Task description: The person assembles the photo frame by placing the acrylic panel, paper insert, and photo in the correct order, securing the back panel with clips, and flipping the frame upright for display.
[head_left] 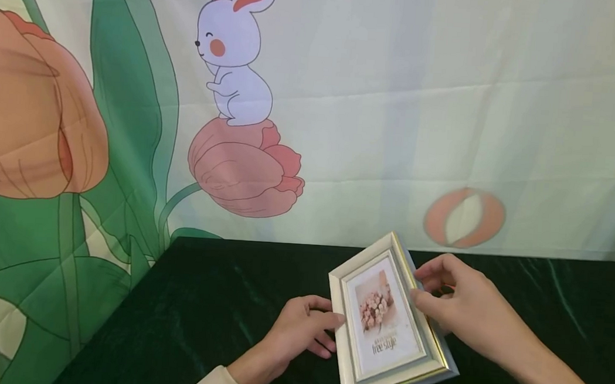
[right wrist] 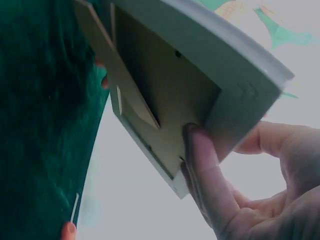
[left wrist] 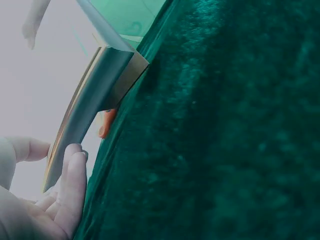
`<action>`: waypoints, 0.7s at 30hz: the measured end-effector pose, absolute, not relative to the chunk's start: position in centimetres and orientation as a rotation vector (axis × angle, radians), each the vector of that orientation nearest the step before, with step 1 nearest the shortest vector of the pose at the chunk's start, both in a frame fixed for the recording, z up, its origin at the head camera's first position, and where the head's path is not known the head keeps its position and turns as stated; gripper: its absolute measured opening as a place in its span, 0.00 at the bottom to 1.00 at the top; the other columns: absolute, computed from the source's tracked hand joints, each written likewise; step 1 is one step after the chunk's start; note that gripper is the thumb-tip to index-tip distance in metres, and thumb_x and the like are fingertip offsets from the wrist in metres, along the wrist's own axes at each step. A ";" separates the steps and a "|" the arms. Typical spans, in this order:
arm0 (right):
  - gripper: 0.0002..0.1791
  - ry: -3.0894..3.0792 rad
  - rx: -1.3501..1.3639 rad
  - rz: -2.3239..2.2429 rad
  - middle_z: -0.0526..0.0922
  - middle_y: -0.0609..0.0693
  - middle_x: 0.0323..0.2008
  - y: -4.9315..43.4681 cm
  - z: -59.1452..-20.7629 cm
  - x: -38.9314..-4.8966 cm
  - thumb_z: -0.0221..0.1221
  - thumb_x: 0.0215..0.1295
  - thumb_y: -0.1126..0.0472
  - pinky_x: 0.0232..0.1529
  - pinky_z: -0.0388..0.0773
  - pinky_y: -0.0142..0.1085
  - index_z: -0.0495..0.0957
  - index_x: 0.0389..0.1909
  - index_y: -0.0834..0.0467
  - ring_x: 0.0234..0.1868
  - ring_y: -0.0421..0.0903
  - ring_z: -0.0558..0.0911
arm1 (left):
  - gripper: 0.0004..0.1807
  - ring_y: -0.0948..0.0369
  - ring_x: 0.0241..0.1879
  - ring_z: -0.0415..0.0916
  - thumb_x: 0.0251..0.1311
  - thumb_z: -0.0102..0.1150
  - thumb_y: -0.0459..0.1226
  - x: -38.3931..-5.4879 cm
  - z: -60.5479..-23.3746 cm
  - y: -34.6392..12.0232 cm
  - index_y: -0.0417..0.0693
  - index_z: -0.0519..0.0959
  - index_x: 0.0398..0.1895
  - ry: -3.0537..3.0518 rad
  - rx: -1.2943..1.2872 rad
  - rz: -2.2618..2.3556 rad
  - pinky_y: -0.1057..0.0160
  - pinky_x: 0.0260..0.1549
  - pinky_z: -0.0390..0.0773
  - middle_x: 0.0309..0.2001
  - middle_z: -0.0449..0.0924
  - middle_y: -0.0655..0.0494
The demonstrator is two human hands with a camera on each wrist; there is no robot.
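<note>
A cream picture frame (head_left: 336, 311) with a gold-lined edge leans tilted over the dark cloth, its print of pink flowers and lettering facing up. My left hand (head_left: 301, 329) grips the left side, thumb on the front and fingers behind. On the opposite long side, my right hand (head_left: 461, 304) holds the edge between thumb and fingers. The right wrist view shows the brown back panel (right wrist: 165, 75) of the frame, with the support leg (right wrist: 120, 65) swung out from it. Fingers (right wrist: 207, 165) of my right hand press against that back.
Dark green velvet cloth (head_left: 200, 303) covers the table. Behind its far edge hangs a printed backdrop (head_left: 345, 100) with a rabbit and tulips. A thin tool with an orange handle (right wrist: 69, 231) lies on the cloth behind the frame.
</note>
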State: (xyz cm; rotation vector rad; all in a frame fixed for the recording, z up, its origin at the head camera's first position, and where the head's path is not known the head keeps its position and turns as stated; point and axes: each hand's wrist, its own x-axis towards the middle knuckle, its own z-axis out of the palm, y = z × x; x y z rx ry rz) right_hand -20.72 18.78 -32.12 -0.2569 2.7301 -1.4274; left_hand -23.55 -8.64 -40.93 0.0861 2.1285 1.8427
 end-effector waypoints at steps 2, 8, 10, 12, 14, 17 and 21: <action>0.24 2.721 -0.244 -1.420 0.84 0.54 0.44 18.9 -32.1 -20.8 0.64 0.76 0.54 0.30 0.86 0.42 0.72 0.61 0.67 0.35 0.48 0.83 | 0.21 0.59 0.24 0.85 0.68 0.68 0.40 -23.6 -40.7 -8.8 0.35 0.80 0.58 2.137 0.084 1.845 0.59 0.28 0.88 0.36 0.90 0.46; 0.24 2.733 -0.232 -1.384 0.84 0.53 0.38 19.2 -32.4 -21.2 0.65 0.76 0.54 0.29 0.87 0.42 0.72 0.58 0.68 0.30 0.48 0.84 | 0.22 0.58 0.26 0.86 0.67 0.69 0.39 -23.8 -40.5 -9.0 0.34 0.79 0.58 2.147 0.108 1.886 0.58 0.29 0.88 0.36 0.90 0.46; 0.25 2.739 -0.234 -1.362 0.84 0.53 0.38 19.3 -32.5 -21.4 0.64 0.76 0.54 0.29 0.87 0.42 0.71 0.59 0.68 0.31 0.47 0.84 | 0.22 0.57 0.26 0.87 0.67 0.70 0.39 -23.8 -40.5 -9.1 0.34 0.79 0.58 2.150 0.115 1.914 0.58 0.29 0.88 0.36 0.90 0.46; 0.25 2.740 -0.237 -1.343 0.84 0.53 0.38 19.4 -32.7 -21.6 0.64 0.77 0.55 0.28 0.86 0.43 0.69 0.60 0.69 0.31 0.47 0.84 | 0.23 0.57 0.26 0.87 0.66 0.71 0.39 -23.8 -40.4 -9.1 0.34 0.79 0.58 2.153 0.116 1.939 0.57 0.29 0.88 0.36 0.90 0.46; 0.25 2.735 -0.229 -1.323 0.84 0.53 0.37 19.4 -33.0 -21.8 0.63 0.77 0.56 0.28 0.87 0.43 0.68 0.60 0.70 0.30 0.47 0.84 | 0.24 0.57 0.26 0.87 0.66 0.72 0.39 -23.8 -40.4 -9.2 0.33 0.79 0.59 2.151 0.119 1.962 0.56 0.30 0.89 0.37 0.90 0.46; 0.23 2.719 -0.217 -1.305 0.83 0.54 0.36 19.6 -33.2 -22.0 0.61 0.79 0.57 0.28 0.86 0.43 0.68 0.60 0.70 0.27 0.48 0.85 | 0.25 0.57 0.27 0.87 0.67 0.72 0.40 -23.9 -40.3 -9.2 0.33 0.79 0.59 2.146 0.131 1.991 0.56 0.31 0.89 0.37 0.90 0.46; 0.21 2.690 -0.214 -1.300 0.83 0.54 0.35 19.7 -33.6 -22.4 0.59 0.80 0.59 0.28 0.87 0.44 0.67 0.59 0.71 0.26 0.49 0.86 | 0.25 0.57 0.28 0.87 0.68 0.73 0.42 -24.0 -40.2 -9.3 0.33 0.80 0.59 2.144 0.156 2.028 0.56 0.33 0.89 0.37 0.89 0.46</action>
